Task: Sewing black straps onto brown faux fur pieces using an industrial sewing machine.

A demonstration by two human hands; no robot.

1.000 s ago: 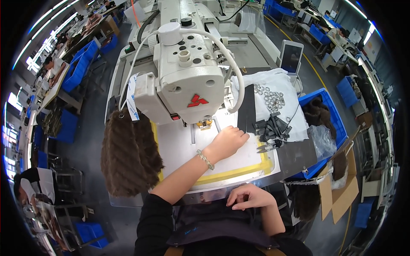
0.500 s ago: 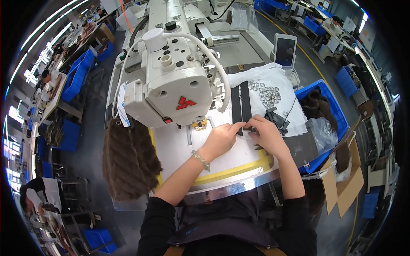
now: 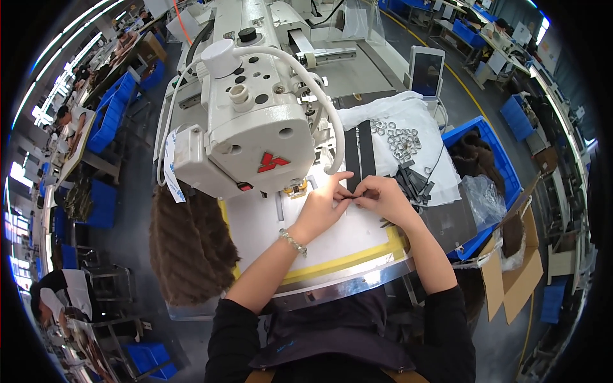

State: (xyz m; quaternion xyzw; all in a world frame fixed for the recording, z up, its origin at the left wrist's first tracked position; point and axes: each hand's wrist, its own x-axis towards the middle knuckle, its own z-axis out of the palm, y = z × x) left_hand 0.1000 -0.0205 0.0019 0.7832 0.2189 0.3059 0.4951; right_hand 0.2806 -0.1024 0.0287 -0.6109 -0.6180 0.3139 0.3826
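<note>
My left hand (image 3: 324,205) and my right hand (image 3: 384,199) meet over the white work plate (image 3: 306,246), in front of the sewing machine's head. Between their pinched fingertips is a small black strip (image 3: 348,197), mostly covered by the fingers. Just beyond my hands, two long black bands (image 3: 360,150) lie side by side. To their right, metal rings (image 3: 402,142) are spread on a white cloth (image 3: 437,163). A heap of short black straps (image 3: 415,183) lies close to my right hand.
The white sewing machine (image 3: 255,127) stands to the left of my hands. Brown fur fabric (image 3: 191,249) hangs at the plate's left. On the right are a blue bin (image 3: 504,166) with fur, a cardboard box (image 3: 520,268) and a small screen (image 3: 426,73). Other people work at distant tables.
Both hands have shifted slightly left and off the black bands. My left index finger now points away from the pinch, and the fingertips meet around the small strip.
</note>
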